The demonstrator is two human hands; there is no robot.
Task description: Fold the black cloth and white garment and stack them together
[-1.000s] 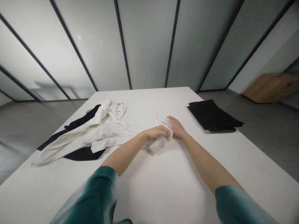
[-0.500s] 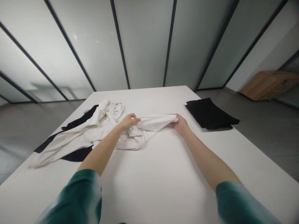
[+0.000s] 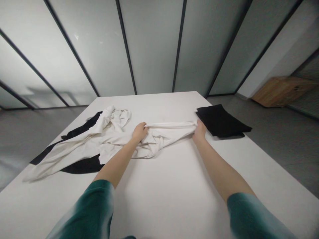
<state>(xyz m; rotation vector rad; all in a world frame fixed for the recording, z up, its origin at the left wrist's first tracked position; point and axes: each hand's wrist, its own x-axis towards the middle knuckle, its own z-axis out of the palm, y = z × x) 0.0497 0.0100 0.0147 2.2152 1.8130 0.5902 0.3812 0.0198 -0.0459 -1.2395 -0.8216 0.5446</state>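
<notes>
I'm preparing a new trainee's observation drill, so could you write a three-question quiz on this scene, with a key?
1. Multiple choice: what is stretched between the left hand and the right hand?
A) a green towel
B) a white garment
C) a black belt

2. Short answer: which hand is nearer the black cloth on the right side of the table?

3. True or false: the teal sleeves reach down to both wrists.

Key:
1. B
2. The right hand
3. False; both forearms are bare below the sleeves.
</notes>
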